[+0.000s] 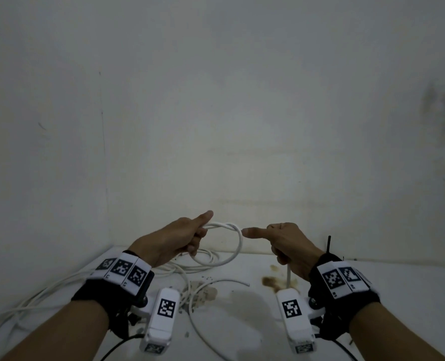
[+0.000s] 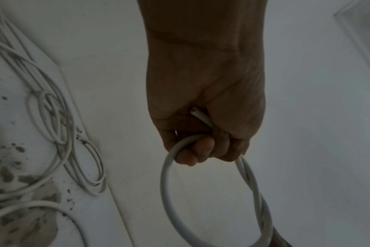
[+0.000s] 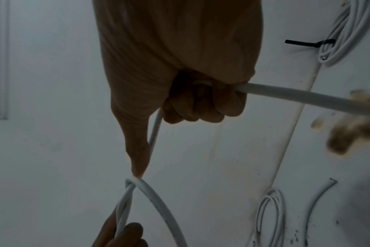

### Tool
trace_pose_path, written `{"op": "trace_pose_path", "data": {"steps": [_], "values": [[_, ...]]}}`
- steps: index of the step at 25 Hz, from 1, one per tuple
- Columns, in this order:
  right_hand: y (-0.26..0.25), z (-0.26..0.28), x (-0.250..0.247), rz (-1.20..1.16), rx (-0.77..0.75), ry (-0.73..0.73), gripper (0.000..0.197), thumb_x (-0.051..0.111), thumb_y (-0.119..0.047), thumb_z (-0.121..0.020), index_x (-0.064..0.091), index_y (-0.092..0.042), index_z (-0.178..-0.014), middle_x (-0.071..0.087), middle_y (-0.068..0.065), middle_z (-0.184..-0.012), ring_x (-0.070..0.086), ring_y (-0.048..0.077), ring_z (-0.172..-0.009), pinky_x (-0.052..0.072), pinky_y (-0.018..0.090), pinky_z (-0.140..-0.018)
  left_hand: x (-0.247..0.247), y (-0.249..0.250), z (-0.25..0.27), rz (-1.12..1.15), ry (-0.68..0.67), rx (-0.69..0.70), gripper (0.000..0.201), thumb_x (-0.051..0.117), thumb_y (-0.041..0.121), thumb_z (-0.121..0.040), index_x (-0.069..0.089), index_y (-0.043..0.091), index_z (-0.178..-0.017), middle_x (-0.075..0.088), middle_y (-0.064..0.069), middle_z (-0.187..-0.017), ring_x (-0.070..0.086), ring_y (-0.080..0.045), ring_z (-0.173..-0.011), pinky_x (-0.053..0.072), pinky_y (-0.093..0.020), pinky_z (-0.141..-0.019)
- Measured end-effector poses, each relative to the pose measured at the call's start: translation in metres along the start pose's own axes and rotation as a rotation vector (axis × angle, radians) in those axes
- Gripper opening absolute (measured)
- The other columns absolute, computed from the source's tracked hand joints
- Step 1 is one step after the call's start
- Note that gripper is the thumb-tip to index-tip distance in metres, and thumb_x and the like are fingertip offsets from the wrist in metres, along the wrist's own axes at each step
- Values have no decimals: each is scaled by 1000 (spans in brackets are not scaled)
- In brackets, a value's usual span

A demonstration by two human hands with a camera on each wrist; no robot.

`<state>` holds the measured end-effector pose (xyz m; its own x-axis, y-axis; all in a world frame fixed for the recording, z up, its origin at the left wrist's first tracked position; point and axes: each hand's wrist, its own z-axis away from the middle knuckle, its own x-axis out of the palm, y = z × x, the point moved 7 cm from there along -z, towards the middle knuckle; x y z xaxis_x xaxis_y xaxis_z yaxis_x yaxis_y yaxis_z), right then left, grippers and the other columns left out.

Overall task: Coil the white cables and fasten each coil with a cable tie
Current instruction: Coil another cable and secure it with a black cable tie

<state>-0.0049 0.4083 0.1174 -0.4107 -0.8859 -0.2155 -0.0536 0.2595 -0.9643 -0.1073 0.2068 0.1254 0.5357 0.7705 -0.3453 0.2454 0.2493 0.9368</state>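
**Winding a second coil, one already tied**

Gripping the gathered loops in a fist, the left hand (image 1: 174,238) holds a small coil (image 1: 226,246) of white cable raised above the stained tabletop (image 1: 242,303), its index finger pointing out straight while the other fingers curl round the strands. From the left wrist view the cut end of the cable pokes out inside that fist, and the ring of cable hangs from the fingers.

Just right of the coil, the right hand (image 1: 289,246) is clenched round the free run of the same white cable (image 3: 306,98); its index finger stretches toward the coil and its tip looks to touch the top of the loop. The cable's tail drops from that fist toward the table.

Further right of the coil, near the wall, lies a finished bundle (image 3: 344,33) cinched with a black cable tie (image 3: 306,43), so one coil appears done. The coil in hand has only a few turns, with slack left to wind, and no tie on it yet. Left of the coil a loose tangle of white cables (image 1: 59,287) sprawls across the table, and a short cut piece (image 1: 224,282) lies below it; these look untouched, so I judge most of the job remains.
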Motion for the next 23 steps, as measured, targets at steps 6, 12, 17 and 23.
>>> {"op": "trace_pose_path", "data": {"steps": [6, 12, 17, 23], "values": [[3, -4, -9, -145, -31, 139, 71, 90, -34, -66, 21, -25, -55, 19, -3, -58, 19, 15, -49, 19, 28, -48, 11, -3, -1, 361, -26, 24, 40, 59, 43, -93, 41, 19, -65, 27, 3, -53, 36, -14, -50, 39, -31, -63], [-26, 8, 16, 265, -176, -124, 27, 56, -36, -98, 71, -14, -93, 72, 5, -81, 65, 17, -71, 54, 34, -71, 14, 8, 5, 294, -36, 75, 50, 62, 57, -84, 32, 23, -62, 11, 2, -61, 14, -15, -51, 30, -24, -49], [-37, 6, 28, -18, -81, -362, 32, 47, -27, -104, 71, -8, -96, 53, 7, -74, 47, 17, -61, 42, 29, -56, 25, 18, 8, 301, -73, 75, 35, 62, 45, -91, 46, 17, -78, 11, 2, -64, 13, -14, -52, 23, -24, -48], [-25, 4, 16, -110, -113, -363, 20, 56, -23, -100, 70, -10, -96, 47, 0, -71, 36, 11, -61, 28, 21, -53, 20, 23, 4, 433, -72, 72, 42, 62, 36, -88, 64, -3, -103, 13, 5, -61, 16, -5, -44, 26, -16, -38]]}}
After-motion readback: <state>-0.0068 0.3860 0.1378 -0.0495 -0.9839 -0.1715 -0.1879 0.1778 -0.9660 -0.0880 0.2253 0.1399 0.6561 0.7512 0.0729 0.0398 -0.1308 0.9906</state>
